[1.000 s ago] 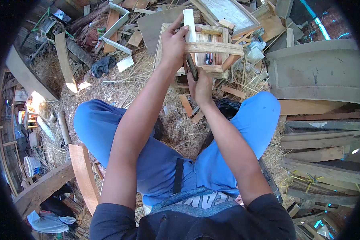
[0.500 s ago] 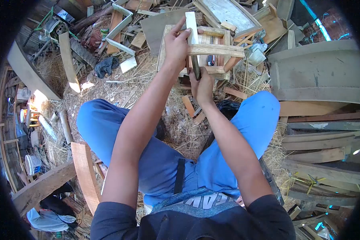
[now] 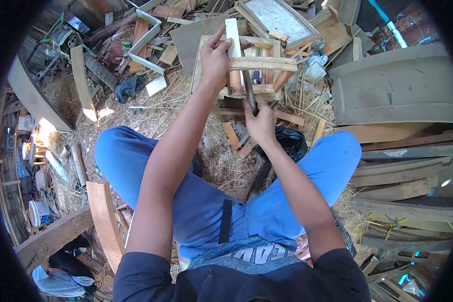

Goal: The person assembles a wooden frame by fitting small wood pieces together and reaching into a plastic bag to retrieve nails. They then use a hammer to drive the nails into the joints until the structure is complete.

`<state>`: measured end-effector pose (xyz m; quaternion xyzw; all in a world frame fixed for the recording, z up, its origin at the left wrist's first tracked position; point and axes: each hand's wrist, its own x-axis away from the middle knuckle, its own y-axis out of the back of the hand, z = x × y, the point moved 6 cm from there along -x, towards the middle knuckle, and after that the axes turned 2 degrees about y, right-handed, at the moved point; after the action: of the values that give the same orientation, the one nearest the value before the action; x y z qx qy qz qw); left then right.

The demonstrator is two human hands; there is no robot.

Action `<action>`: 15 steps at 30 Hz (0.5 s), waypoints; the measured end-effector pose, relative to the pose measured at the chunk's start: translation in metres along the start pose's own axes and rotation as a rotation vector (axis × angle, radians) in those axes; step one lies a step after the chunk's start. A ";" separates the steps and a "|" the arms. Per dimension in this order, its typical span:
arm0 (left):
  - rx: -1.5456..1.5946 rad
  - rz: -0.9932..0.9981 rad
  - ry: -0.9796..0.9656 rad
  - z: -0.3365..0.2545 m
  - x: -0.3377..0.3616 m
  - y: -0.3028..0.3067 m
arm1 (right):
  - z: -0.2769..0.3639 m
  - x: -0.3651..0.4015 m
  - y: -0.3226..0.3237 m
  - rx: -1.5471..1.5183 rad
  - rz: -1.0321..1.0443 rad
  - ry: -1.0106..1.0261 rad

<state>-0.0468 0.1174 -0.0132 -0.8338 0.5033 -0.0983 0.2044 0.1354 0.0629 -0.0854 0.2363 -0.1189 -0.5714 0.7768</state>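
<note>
A small wooden frame (image 3: pixel 261 63) with a crossbar lies ahead of my knees at the top middle. My left hand (image 3: pixel 215 59) is closed round a pale wooden strip (image 3: pixel 231 38) at the left end of the crossbar. Below the frame, my right hand (image 3: pixel 260 120) grips the lower end of a dark, narrow tool (image 3: pixel 249 90), which slants up past the strip and under the crossbar. The tool's kind is not clear. Inside the frame, a small blue and red object (image 3: pixel 257 76) shows behind the crossbar.
Curved boards (image 3: pixel 397 90) and stacked planks (image 3: pixel 402 173) fill the right side. A black bag (image 3: pixel 289 143) lies by my right knee. A dark cloth (image 3: pixel 129 88) and wood scraps lie at the upper left, with straw on the ground. An upright curved plank (image 3: pixel 104 216) stands by my left thigh.
My right hand has moved down and slightly right with the dark tool, away from the crossbar. My left hand still holds the strip. The whole view has shifted a little.
</note>
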 end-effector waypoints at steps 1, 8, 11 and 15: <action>0.025 0.000 0.005 0.000 0.000 0.000 | 0.001 0.006 0.006 0.003 -0.003 0.002; 0.119 0.051 -0.007 0.000 0.001 0.000 | -0.013 0.048 0.043 0.045 0.120 0.023; 0.056 0.032 0.002 -0.004 0.006 -0.002 | -0.003 0.066 0.057 0.035 0.094 0.257; 0.035 0.015 0.004 -0.006 0.009 -0.003 | -0.002 0.082 0.064 0.087 0.162 0.256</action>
<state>-0.0425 0.1091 -0.0074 -0.8261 0.5081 -0.1071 0.2188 0.2161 0.0011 -0.0620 0.3303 -0.0620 -0.4665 0.8182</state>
